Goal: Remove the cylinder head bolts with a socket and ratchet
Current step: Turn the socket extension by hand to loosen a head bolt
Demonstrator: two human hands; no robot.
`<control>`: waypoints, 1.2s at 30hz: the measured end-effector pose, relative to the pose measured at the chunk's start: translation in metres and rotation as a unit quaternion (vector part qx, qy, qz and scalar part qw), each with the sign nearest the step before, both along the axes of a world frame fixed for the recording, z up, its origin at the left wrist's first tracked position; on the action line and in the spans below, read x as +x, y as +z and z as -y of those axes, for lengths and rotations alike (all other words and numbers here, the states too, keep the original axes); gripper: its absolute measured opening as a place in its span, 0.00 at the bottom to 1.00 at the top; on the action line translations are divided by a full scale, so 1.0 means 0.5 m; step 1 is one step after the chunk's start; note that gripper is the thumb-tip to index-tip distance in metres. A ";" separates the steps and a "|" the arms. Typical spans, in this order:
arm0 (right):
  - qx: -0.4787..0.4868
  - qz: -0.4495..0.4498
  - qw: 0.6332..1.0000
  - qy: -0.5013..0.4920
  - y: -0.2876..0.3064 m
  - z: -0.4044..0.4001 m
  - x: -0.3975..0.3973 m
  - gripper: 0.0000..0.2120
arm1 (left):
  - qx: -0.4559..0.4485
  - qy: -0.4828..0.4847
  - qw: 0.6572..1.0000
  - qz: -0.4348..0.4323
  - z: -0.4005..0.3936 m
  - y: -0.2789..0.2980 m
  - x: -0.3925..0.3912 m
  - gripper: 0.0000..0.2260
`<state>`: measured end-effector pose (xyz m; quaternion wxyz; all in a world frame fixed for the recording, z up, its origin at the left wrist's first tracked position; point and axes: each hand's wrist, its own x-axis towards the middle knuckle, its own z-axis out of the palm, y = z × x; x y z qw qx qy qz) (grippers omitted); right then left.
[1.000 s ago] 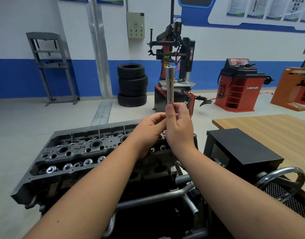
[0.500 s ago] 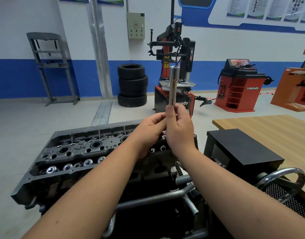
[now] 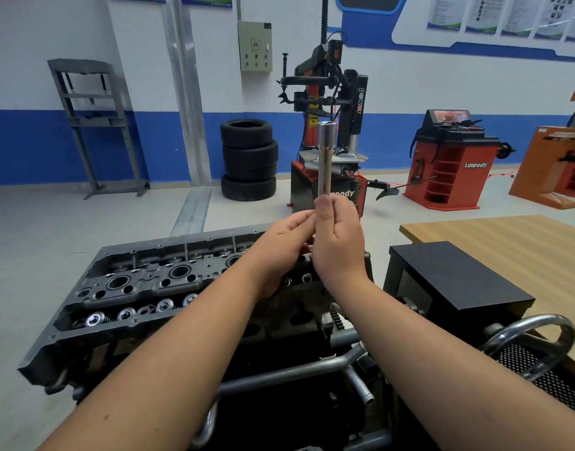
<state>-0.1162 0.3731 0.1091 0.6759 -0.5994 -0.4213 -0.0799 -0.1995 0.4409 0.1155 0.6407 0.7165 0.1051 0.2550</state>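
Fingers of right hand [image 3: 340,236] curled around upright deep socket [image 3: 325,157], left hand [image 3: 284,245] fingers pinching its base

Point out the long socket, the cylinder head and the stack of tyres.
long socket [image 3: 325,157]: head view, on the middle of its shaft above the fingers.
cylinder head [image 3: 143,281]: head view, on its top face left of the forearms.
stack of tyres [image 3: 249,157]: head view, on the middle tyre's sidewall.

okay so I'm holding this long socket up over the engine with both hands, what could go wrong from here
1. The long socket stands upright, gripped only at its lower end by the right hand and left hand; it could slip out.
2. It would likely land on the open cylinder head, possibly dropping into an exposed bore.
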 end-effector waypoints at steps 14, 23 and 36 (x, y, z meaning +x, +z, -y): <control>-0.003 -0.005 1.000 0.001 0.001 0.001 -0.002 0.08 | 0.003 0.008 1.000 0.003 0.007 0.004 -0.004 0.13; -0.005 -0.021 1.000 0.017 0.000 0.007 -0.004 0.09 | 0.007 0.014 1.000 0.004 0.008 0.005 -0.006 0.14; 0.009 -0.039 0.999 0.014 0.000 0.004 -0.003 0.12 | -0.001 0.018 1.000 0.008 0.015 0.008 -0.008 0.11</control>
